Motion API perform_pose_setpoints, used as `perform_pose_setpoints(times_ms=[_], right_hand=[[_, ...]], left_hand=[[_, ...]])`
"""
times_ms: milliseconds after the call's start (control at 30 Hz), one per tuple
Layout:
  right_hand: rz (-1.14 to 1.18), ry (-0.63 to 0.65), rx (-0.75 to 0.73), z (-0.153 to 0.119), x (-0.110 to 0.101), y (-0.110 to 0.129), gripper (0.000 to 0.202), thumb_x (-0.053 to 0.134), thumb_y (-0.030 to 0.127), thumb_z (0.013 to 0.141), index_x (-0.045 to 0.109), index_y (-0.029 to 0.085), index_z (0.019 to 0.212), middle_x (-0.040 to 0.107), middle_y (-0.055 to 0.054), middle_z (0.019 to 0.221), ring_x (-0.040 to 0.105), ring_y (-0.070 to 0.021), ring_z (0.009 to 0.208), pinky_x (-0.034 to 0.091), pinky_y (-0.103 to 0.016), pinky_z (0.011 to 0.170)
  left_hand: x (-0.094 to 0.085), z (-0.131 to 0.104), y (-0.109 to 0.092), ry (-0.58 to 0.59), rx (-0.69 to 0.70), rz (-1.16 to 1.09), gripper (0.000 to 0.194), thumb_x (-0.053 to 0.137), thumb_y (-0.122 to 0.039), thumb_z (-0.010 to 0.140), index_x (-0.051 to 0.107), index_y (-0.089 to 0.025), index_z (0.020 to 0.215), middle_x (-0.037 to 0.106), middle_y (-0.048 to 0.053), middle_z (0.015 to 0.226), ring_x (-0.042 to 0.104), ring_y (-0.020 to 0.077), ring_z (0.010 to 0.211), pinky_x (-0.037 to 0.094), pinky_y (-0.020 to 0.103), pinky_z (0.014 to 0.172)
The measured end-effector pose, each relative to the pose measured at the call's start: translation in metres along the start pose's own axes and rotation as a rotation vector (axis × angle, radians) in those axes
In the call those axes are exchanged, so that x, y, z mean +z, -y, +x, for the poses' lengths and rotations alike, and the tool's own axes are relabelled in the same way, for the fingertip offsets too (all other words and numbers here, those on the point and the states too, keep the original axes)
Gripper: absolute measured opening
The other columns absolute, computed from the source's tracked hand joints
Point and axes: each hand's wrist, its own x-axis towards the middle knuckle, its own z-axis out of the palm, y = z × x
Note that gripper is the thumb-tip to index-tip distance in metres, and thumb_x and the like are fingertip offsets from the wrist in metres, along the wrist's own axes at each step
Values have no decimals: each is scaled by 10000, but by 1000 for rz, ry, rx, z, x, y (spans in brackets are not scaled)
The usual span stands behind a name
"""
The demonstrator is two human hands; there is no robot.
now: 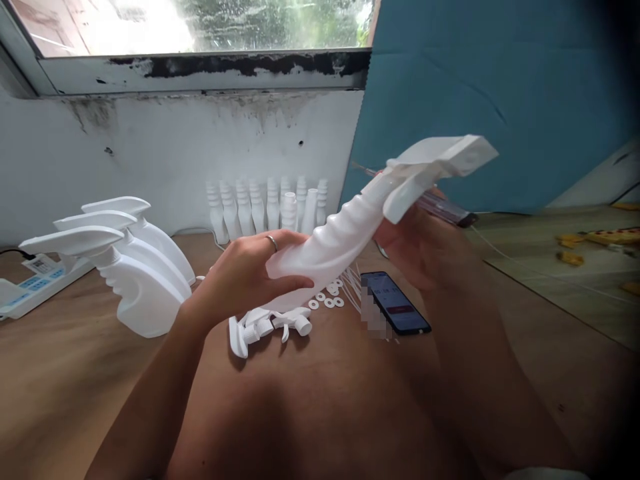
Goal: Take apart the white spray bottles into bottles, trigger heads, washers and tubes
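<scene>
Above the desk [65,373], the white spray bottle [345,233] slants between the two hands, its long axis running from the left hand [250,267] up and rightward to its trigger head [450,158]; the left fingers [293,285] are clamped around the lower body, while the right hand [415,247] is nearer the neck, its fingers partly hidden and their grip impossible to tell. Three fitted bottles [150,293] stand left of the left fingers, a phone [403,303] lies below the right hand, and loose trigger heads [259,329] sit beneath the left fingers, with small washers [329,303] to their right.
</scene>
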Motion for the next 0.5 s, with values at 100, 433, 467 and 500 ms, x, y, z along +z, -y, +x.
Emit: perform_pose_setpoints(times_ms=[100, 433, 467, 500], right_hand=[[-25, -38, -9, -1, 6, 0, 303, 800, 440, 684, 631, 288, 884, 655, 34, 965, 626, -195, 1017, 542, -375, 851], [-36, -12, 36, -3, 1, 0, 291, 769, 475, 715, 681, 275, 908, 686, 22, 957, 654, -231, 1042, 534, -453, 905], [-49, -26, 26, -4, 0, -1, 265, 758, 466, 733, 679, 268, 889, 687, 19, 947, 656, -232, 1039, 539, -456, 897], [-41, -32, 30, -4, 1, -1, 256, 752, 465, 742, 680, 266, 887, 691, 15, 944, 654, -237, 1048, 541, -461, 894]], left_hand=[[5, 2, 1, 7, -10, -4, 432, 754, -436, 753, 652, -263, 1136, 715, -7, 891, 626, 143, 675, 556, 308, 716], [6, 4, -1, 11, -33, -245, 432, 743, -380, 786, 667, -249, 1191, 702, 45, 1129, 664, 205, 960, 558, 325, 823], [6, 5, -2, 37, -41, -290, 427, 735, -375, 795, 666, -246, 1196, 701, 50, 1129, 665, 207, 957, 564, 316, 801], [5, 5, -3, 69, -53, -351, 424, 727, -370, 804, 663, -244, 1204, 700, 54, 1127, 668, 209, 949, 570, 305, 770]])
